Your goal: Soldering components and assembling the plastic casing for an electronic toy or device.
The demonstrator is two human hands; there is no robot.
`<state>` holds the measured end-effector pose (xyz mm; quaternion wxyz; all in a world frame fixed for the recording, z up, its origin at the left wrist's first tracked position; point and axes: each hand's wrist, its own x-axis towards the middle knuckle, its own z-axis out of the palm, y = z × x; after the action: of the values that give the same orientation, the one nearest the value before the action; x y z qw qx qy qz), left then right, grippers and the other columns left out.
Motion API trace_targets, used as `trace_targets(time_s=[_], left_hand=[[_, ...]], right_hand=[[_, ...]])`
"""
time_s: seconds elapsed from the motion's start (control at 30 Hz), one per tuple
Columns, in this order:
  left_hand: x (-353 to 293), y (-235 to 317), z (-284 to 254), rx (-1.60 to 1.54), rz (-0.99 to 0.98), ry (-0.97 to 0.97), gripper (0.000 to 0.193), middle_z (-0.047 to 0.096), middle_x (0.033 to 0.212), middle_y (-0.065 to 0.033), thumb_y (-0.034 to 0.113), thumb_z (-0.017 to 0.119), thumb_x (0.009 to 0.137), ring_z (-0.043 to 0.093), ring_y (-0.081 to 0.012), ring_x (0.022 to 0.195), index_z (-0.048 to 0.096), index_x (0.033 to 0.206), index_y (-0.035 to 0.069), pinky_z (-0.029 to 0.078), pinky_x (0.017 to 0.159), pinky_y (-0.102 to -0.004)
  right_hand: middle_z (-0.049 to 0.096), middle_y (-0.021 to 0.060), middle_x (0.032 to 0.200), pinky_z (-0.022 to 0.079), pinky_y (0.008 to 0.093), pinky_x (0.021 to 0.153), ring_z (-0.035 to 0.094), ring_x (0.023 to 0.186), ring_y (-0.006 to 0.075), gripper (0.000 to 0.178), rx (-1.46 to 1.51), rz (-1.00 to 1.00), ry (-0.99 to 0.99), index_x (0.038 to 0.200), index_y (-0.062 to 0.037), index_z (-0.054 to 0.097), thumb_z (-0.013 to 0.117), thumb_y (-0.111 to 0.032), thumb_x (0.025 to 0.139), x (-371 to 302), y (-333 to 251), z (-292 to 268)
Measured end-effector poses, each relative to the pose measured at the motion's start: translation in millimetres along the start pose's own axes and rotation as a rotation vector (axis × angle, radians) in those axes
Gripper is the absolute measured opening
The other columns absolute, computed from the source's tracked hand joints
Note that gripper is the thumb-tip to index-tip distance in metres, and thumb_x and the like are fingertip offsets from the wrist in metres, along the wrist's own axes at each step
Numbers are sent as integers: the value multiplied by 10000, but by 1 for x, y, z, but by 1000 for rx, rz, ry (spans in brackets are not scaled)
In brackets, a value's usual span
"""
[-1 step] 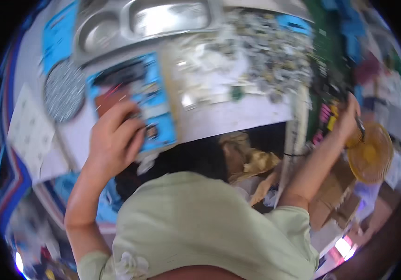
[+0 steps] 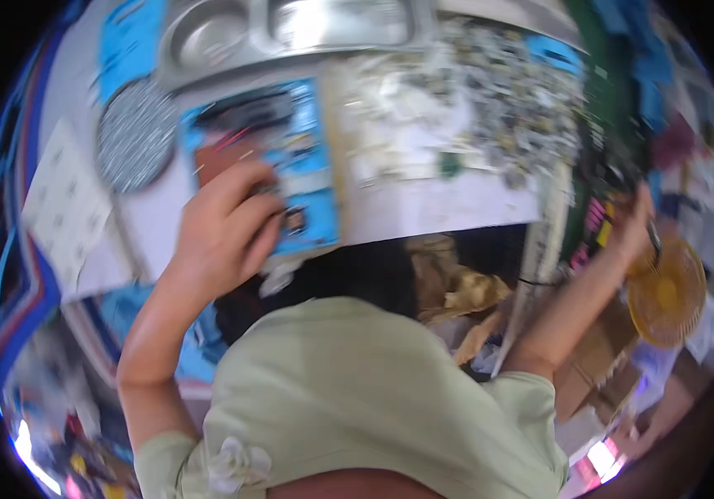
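My left hand (image 2: 228,224) rests at the near left of a blue work mat (image 2: 317,218), fingers curled and pressed together. Its fingertips touch or cover the near part of a reddish-brown block (image 2: 214,160); whatever they may pinch is hidden. Thin red pieces and a long black part (image 2: 249,110) lie just beyond, on the same mat. Far to the right, beside the table, my right hand (image 2: 628,233) is closed around a dark-handled tool (image 2: 654,239), blurred, its kind not clear. That hand is near pink and yellow handles (image 2: 598,223).
A metal compartment tray (image 2: 253,62) stands at the back. A round grey textured disc (image 2: 135,135) lies left of the mat. Many small pale and metallic pieces (image 2: 515,108) are heaped at the right. An orange-yellow round basket (image 2: 666,291) sits beyond the right forearm; crumpled brown paper (image 2: 473,291) lies below the table edge.
The whole view has shifted, so the table things appear farther right. Both hands keep about the same places and grips, the right one slightly lower in the picture.
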<state>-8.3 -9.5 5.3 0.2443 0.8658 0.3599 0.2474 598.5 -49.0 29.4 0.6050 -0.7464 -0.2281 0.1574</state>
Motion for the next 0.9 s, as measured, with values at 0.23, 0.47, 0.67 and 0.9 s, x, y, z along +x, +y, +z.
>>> trace_targets(time_s=[0.23,0.47,0.67,0.9], left_hand=[[-24,-5,-7,-160,-109,201,329,597,1181,-158,-59,686,785,665,-292,935,708,1104,23,556,780,-355],[-5,-3,-6,96,-6,231,344,605,1144,-111,-47,708,706,610,-267,914,723,1026,76,481,806,-376],[10,-7,-1,169,41,283,348,616,1079,-50,12,737,660,570,-222,859,719,993,111,401,808,-385],[17,-9,2,243,51,267,361,621,1150,-39,98,746,691,580,-239,973,735,1051,123,376,908,-430]], right_hand=[[687,131,1020,538,316,754,631,844,192,354,631,222,-646,1301,49,581,633,-129,999,-120,10,38],[679,74,789,500,339,710,640,756,220,126,-198,-720,-898,903,-31,733,786,-64,794,-274,-37,226],[643,76,715,501,412,654,599,708,289,200,-494,-940,-1036,734,-64,667,795,-215,764,-285,-59,266],[632,91,672,510,411,573,606,684,286,208,-632,-1190,-984,661,-63,615,754,-190,749,-294,-69,270]])
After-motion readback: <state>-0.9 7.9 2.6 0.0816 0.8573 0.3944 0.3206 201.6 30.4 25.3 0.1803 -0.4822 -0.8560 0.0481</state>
